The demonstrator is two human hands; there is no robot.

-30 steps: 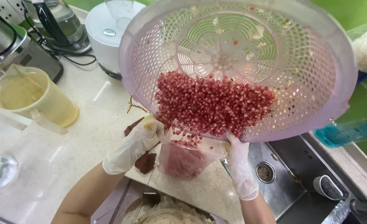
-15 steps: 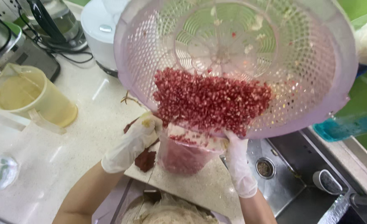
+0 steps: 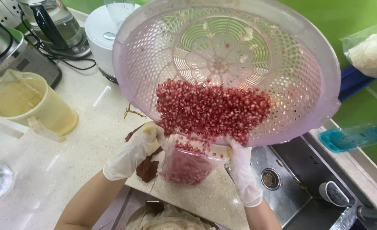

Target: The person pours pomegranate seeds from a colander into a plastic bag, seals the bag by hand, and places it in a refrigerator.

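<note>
More pomegranate seeds (image 3: 212, 108) have slid from the tilted colander (image 3: 226, 68) into the plastic container (image 3: 188, 164).

A large translucent pink colander (image 3: 248, 55) was tipped steeply toward the camera, a heap of dark red pomegranate seeds (image 3: 212, 108) gathered at its lower rim. Just beneath that rim stood a clear plastic container (image 3: 187, 164), already partly filled with seeds, resting on the speckled tabletop (image 3: 69, 162) beside the sink.
</note>
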